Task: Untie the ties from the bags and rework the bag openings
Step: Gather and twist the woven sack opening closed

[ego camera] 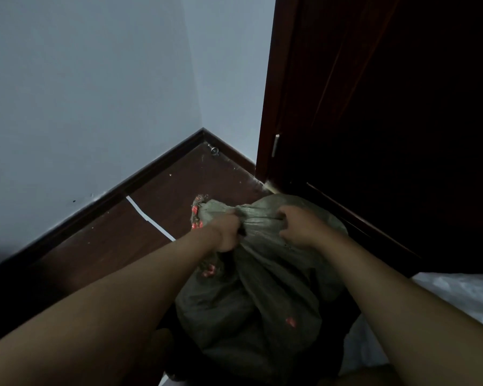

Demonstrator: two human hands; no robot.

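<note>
White strip (148,218) lies on dark wood floor (101,246) by skirting, far left. Left hand (227,233) fisted, fingers curled tight round gathered neck of grey-green woven bag (262,288). Bag stands on floor in corner beside dark door (388,121), frayed red-flecked mouth sticking out past left hand. Right hand (297,227) clenches bag fabric just beside it. White sheet (463,296) far right.

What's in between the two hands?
A bunched stretch of the green sack runs between the left hand and the right hand, which both grip it, seen in the head view.
</note>
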